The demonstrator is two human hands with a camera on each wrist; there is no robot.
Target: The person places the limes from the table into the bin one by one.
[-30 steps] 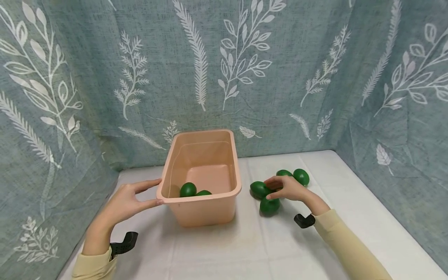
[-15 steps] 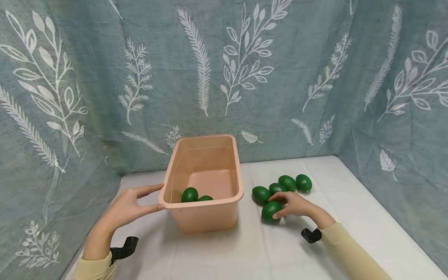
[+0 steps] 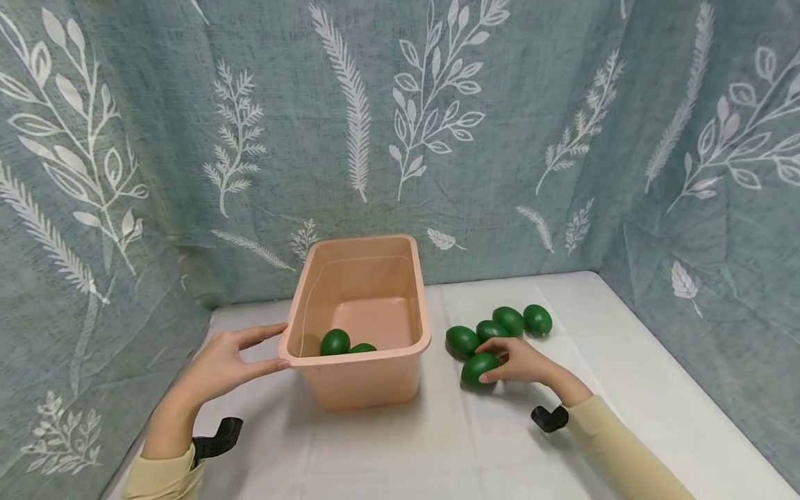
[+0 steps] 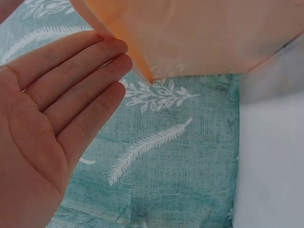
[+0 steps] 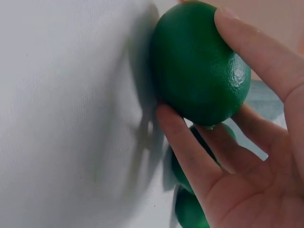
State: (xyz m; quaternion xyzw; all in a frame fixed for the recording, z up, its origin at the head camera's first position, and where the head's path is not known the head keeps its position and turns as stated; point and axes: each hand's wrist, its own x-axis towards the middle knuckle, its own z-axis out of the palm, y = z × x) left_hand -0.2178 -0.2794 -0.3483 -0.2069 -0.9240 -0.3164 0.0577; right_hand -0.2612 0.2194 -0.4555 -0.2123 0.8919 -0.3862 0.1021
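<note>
The glossy green ovoid [image 3: 476,370] my right hand [image 3: 522,361] grips may slip; my straight-fingered left hand [image 3: 220,364] touches the peach plastic bin [image 3: 369,383], eight o'clock.

You see seven green fruits [image 3: 462,342]: five outside and two inside one peach bin [image 3: 369,382]. You also have two hands [image 3: 521,361], two black wrist devices [image 3: 220,439] and one table [image 3: 387,458].

Forward-down head view, close wrist views
</note>
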